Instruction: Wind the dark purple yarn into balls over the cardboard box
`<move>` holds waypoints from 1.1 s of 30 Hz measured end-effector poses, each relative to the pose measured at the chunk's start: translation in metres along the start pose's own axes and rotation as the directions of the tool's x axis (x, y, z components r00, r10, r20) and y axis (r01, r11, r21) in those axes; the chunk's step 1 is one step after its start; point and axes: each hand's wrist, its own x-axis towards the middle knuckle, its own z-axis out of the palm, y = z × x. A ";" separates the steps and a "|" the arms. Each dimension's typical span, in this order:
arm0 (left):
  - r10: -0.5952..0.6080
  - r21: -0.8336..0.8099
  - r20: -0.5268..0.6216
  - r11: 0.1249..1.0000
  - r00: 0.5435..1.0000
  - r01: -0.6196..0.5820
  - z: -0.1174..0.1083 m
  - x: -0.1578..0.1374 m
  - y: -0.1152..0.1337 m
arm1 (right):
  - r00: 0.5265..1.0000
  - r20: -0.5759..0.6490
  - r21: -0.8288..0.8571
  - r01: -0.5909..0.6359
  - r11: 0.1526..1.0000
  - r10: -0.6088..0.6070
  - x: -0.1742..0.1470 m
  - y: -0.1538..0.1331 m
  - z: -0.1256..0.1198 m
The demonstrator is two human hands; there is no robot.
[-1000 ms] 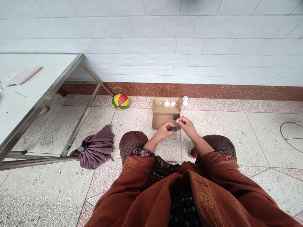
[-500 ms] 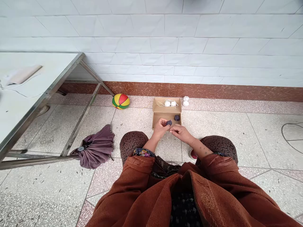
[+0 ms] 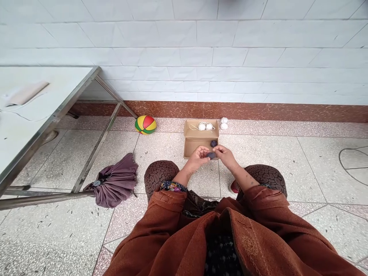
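Observation:
My left hand (image 3: pixel 199 158) is closed around a small dark blue ball of yarn (image 3: pixel 211 155), over the front edge of an open cardboard box (image 3: pixel 191 147). Close beside it, my right hand (image 3: pixel 225 155) pinches with thumb and forefinger near the top of that ball; what lies between those fingertips is too small to make out. A second dark yarn ball (image 3: pixel 213 143) rests in the right part of the box. On the box's opened lid sit two white yarn balls (image 3: pixel 202 126) with loose strands.
Two more white yarn balls (image 3: pixel 224 125) are on the floor right of the lid. A colourful ball (image 3: pixel 145 125) lies left of the box. A folded purple umbrella (image 3: pixel 116 182) leans by the metal-legged table (image 3: pixel 83 82). A wire loop (image 3: pixel 340 157) is at far right.
Both hands have shifted slightly right with the dark yarn ball. My right hand has risen from beneath the ball to its upper right side.

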 end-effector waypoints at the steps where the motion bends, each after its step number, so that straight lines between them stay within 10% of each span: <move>1: 0.007 -0.033 -0.042 0.999 0.999 -0.008 -0.001 0.001 -0.001 | 1.000 0.023 -0.032 0.011 0.999 -0.010 -0.001 0.002 0.003; 10: 0.044 0.110 -0.271 0.994 0.962 -0.014 -0.010 0.011 -0.004 | 0.921 0.249 -0.111 0.333 0.936 -0.299 -0.019 -0.011 0.015; 22: -0.059 0.075 0.106 0.996 0.993 0.052 0.002 -0.003 0.008 | 0.998 -0.055 0.066 0.036 0.997 -0.033 -0.002 -0.006 -0.002; 33: -0.072 -0.159 -0.119 0.986 0.990 0.052 -0.002 0.001 0.000 | 0.987 0.073 -0.158 0.156 0.975 -0.146 -0.006 0.010 0.013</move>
